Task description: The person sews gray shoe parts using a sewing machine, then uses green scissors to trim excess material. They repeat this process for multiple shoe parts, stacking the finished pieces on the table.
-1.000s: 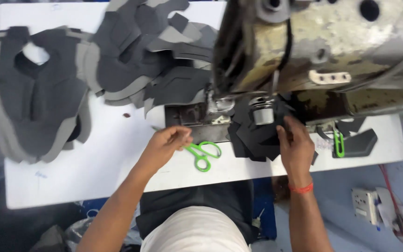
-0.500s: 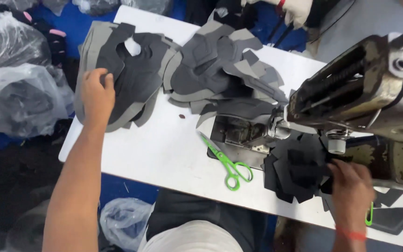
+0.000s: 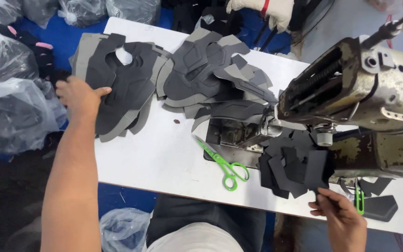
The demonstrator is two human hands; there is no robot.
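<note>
Resting left hand (image 3: 78,95): flat, fingers spread, palm on the left stack of grey cut pieces (image 3: 117,84) at the far-left of the white desk (image 3: 164,158).
Right hand (image 3: 343,219): grip closed, fingertips pinching the edge of a black fabric piece (image 3: 299,170) beneath the sewing machine (image 3: 364,88).
Green scissors (image 3: 225,165): lying on the desk, between both hands.
Second grey stack (image 3: 211,74): beside the machine.
Gloved hand (image 3: 262,9): another person's, top edge.

- Sewing machine (image 3: 369,93) on the table (image 3: 164,158), at 3 o'clock.
- Scissors (image 3: 222,163) at 6 o'clock of the needle plate (image 3: 232,135).
- Stack of cut pieces (image 3: 117,84) at 10 o'clock.
</note>
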